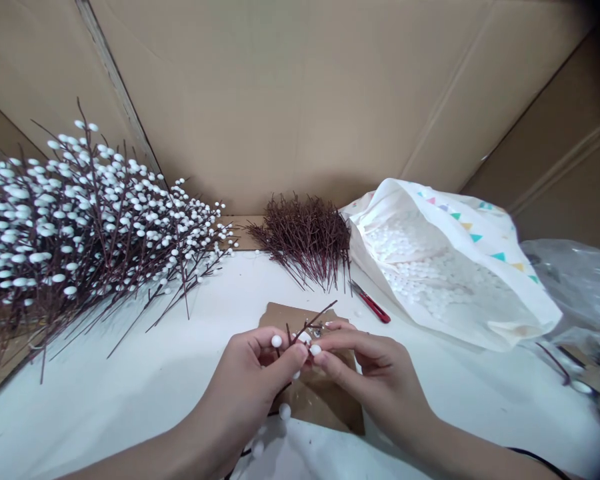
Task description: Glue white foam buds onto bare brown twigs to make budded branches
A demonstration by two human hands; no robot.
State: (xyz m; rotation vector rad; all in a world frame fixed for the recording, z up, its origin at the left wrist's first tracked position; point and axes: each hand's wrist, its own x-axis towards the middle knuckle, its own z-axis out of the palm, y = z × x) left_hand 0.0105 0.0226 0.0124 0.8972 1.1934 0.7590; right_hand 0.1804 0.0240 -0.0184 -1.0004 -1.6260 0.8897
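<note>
My left hand (260, 373) is closed around a dark brown artificial twig (309, 325) bearing several white balls. Some of these hang below the fingers, among them a white ball (285, 411). Between the thumb and forefinger of my right hand (373, 363) is a small white ball (315, 349), held right against the twig. The two hands nearly touch at the fingertips. Beneath them lies a piece of brown cardboard (330, 403), with small bits near its top edge that are too small to name.
At the left rises a large heap of finished-looking twigs with white balls (105, 207). Bare brown twigs (307, 237) lie at the back. A red utility knife (373, 304) rests beside an open white bag (495, 280) of white balls. Clear plastic (575, 280) sits far right; cardboard walls (300, 100) enclose the white table (180, 400).
</note>
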